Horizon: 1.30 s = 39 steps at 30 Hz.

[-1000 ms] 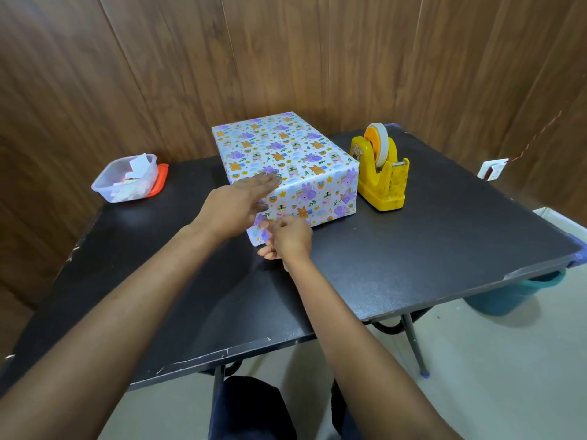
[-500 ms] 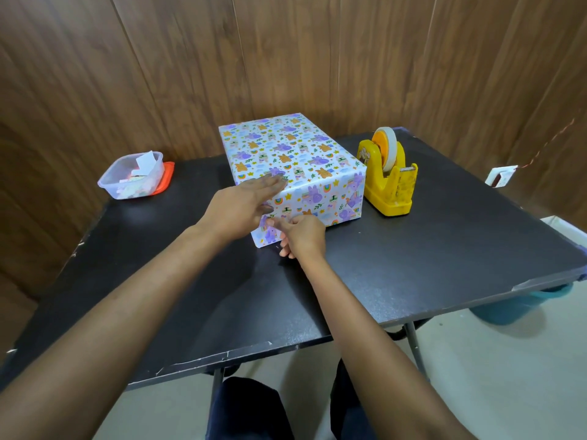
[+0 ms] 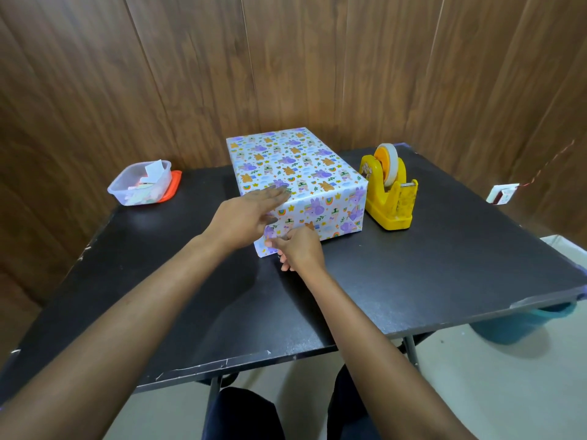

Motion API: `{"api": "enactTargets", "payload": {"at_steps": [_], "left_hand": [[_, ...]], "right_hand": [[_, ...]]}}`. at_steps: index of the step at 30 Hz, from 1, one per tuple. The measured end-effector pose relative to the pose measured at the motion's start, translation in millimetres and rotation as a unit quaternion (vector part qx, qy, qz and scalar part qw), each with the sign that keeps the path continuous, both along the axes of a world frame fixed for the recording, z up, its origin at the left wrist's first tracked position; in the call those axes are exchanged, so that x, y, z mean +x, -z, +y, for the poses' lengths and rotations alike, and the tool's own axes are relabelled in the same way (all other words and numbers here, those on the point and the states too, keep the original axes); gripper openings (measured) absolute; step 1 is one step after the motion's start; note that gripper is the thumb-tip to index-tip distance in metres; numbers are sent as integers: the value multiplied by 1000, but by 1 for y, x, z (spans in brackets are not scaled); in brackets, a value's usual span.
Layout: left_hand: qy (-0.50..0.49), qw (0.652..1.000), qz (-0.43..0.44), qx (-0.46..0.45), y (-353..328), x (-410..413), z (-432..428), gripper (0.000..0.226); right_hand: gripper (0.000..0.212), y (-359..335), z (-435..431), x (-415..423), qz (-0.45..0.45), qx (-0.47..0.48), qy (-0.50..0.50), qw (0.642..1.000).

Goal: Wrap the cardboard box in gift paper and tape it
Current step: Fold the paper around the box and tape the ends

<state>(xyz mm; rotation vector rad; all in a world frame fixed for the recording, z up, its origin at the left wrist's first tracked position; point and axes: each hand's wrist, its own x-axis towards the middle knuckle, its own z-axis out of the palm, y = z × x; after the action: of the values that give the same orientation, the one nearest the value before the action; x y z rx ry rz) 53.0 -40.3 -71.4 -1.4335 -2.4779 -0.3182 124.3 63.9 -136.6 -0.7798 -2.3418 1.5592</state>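
Observation:
The box (image 3: 295, 173), covered in white gift paper with purple and orange animal prints, lies on the black table (image 3: 428, 265) toward the back. My left hand (image 3: 244, 217) rests flat on the box's near top edge, fingers straight. My right hand (image 3: 297, 249) is at the near end face, low by the left corner, with fingers curled and fingertips pressing on the paper there. What lies under those fingertips is hidden. A yellow tape dispenser (image 3: 389, 193) with a roll of tape stands just right of the box.
A clear plastic tub (image 3: 139, 184) with paper scraps and an orange lid stands at the table's back left. Wooden walls close in behind. A teal bucket (image 3: 521, 322) sits on the floor beneath the table's right edge. My knees show under the near edge.
My right hand has shifted slightly left and down along the near end face. My left hand stays flat on the box's edge. The box has not moved.

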Motion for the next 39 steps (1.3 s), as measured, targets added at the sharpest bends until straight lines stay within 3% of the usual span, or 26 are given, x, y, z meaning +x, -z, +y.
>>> {"api": "enactTargets", "payload": {"at_steps": [5, 7, 9, 11, 13, 15, 17, 19, 23, 26, 31, 32, 34, 36, 38, 39], "left_hand": [[-12, 1000, -20, 21, 2, 1, 0, 51], [-15, 999, -32, 31, 3, 1, -1, 51], [-18, 997, -57, 54, 4, 2, -5, 51], [-25, 991, -90, 92, 7, 2, -14, 49], [-34, 984, -122, 121, 10, -1, -25, 49], [-43, 979, -140, 141, 11, -3, -35, 50], [-43, 975, -153, 154, 12, -3, -40, 50], [-43, 973, -153, 167, 14, -3, -42, 49], [-39, 951, -216, 216, 13, -9, -54, 58], [-34, 926, -283, 248, 14, -13, -66, 69], [-36, 907, -327, 264, 25, -5, -69, 63], [-22, 889, -356, 286, 25, -2, -68, 62], [8, 822, -448, 352, 15, 5, -64, 56], [-18, 762, -504, 406, 4, 9, -58, 37], [-98, 741, -527, 405, -1, 6, -49, 21], [-128, 741, -539, 380, -3, 2, -48, 24]], "right_hand": [[36, -28, 21, 21, 76, -44, 14, 996], [37, -43, 41, 28, 105, 65, 83, 989], [32, -56, 64, 37, 133, 194, 179, 955], [28, -64, 84, 40, 180, 226, 227, 930], [34, -62, 103, 33, 156, 165, 226, 947], [44, -60, 113, 24, 107, -34, 184, 976], [51, -56, 121, 21, 34, -237, 127, 963], [54, -54, 126, 22, -35, -323, 79, 943], [57, -55, 138, 20, -74, -397, 59, 913], [47, -67, 134, 17, -21, -439, 7, 898], [42, -99, 106, 13, 53, -428, -80, 898], [44, -101, 103, 14, 67, -430, -99, 895], [46, -101, 97, 17, 94, -434, -129, 887], [50, -100, 93, 20, 117, -433, -147, 882], [46, -101, 88, 22, 122, -420, -154, 886], [39, -103, 84, 23, 122, -410, -154, 891]]}}
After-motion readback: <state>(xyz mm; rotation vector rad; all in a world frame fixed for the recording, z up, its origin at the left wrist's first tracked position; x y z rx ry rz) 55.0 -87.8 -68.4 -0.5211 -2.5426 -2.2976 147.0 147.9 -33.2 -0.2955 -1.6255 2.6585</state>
